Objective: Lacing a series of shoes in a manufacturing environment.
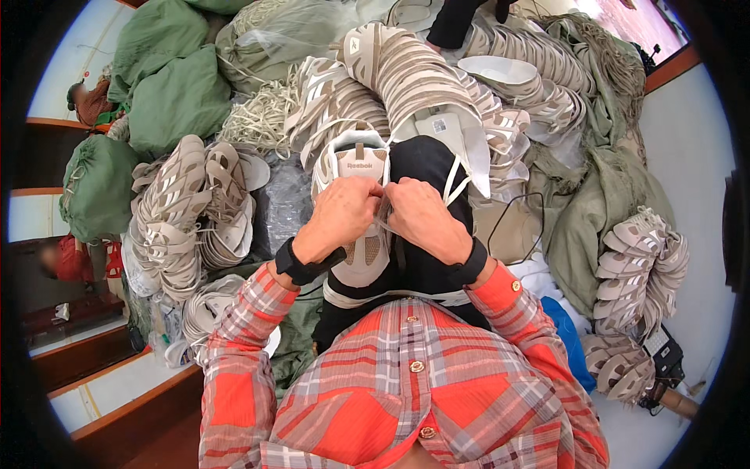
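All around, shoe stacks, green sacks, left hand, right hand, both pinching lace

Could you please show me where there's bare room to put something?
The white surface below the blue item looks free; the tan patch bordering the green cloth is crossed by a black cord. Above the handled shoe, stacked uppers crowd together.

Green sacks upper left; 1 blue item right.
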`<state>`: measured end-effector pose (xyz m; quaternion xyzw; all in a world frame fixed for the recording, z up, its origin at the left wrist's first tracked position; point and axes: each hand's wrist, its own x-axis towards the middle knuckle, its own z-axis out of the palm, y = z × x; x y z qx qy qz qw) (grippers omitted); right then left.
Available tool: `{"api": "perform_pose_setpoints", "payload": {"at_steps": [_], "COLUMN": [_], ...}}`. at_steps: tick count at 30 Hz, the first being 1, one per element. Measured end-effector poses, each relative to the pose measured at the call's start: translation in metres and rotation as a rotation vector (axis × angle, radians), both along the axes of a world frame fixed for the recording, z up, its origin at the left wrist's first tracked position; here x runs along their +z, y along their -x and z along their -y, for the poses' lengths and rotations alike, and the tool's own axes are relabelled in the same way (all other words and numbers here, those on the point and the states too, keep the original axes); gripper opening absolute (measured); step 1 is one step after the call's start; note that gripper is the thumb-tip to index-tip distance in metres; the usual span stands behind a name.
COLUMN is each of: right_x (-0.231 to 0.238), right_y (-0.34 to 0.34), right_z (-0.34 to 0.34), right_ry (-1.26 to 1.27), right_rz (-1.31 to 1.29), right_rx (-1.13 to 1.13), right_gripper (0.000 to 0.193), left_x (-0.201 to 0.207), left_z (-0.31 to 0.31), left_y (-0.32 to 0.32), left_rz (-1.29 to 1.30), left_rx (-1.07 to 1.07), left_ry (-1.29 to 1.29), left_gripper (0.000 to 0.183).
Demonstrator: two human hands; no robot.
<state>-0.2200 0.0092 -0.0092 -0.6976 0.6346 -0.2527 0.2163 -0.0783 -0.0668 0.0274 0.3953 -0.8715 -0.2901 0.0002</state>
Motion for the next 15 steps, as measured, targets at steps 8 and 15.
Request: {"api": "perform_pose_setpoints", "payload": {"at_steps": [8,15], "right_x": [0.000,-0.015], "right_y": [-0.006,-0.013], "right_z": [0.002,-0.001], "right_ry": [-0.119,-0.113], "right_rz": [0.197,0.359], "right_rx": [-0.098,-0.144], "right_gripper": [0.028,0.032], "left_x": [-0.012,0.005], "left_z": [0.015,0.021], "left_y": [-0.019,0.008], "left_rz": [-0.187,0.244], "left_rx": [0.243,-0.271], "left_ry": [-0.534,0.039], "left_gripper": [0.025,0.023]}}
